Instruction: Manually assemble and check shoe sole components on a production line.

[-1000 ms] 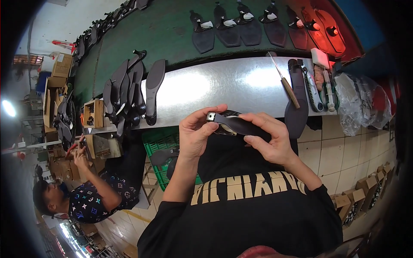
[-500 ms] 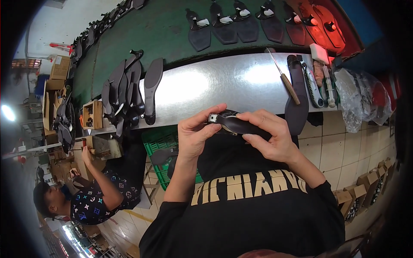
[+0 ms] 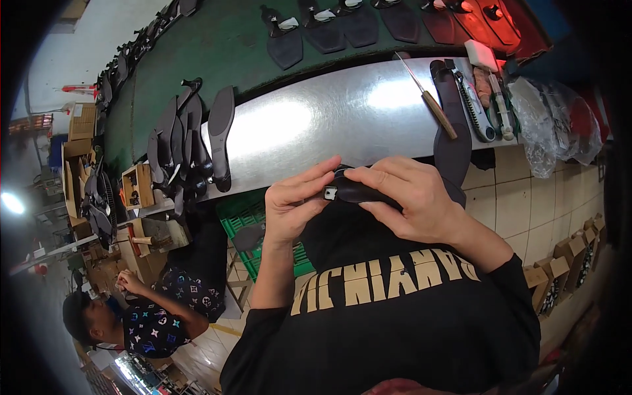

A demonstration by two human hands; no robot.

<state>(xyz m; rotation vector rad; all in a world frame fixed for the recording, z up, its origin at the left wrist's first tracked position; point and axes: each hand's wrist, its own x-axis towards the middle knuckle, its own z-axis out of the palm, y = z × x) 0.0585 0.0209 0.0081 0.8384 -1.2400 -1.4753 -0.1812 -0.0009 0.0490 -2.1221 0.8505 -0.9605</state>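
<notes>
At far left a seated person (image 3: 148, 316) works low beside the bench. A row of soles (image 3: 187, 141) stands on the metal bench (image 3: 316, 118). The left hand (image 3: 289, 207) pinches the near end of a black sole (image 3: 359, 193), fingertips on its small white tag (image 3: 330, 193). The right hand (image 3: 411, 201) wraps over the sole's other end, gripping it. The sole sits between both hands, just in front of the bench edge. Further right, an awl (image 3: 434, 108), another sole (image 3: 453, 138) and a knife (image 3: 475, 108) lie on the bench.
</notes>
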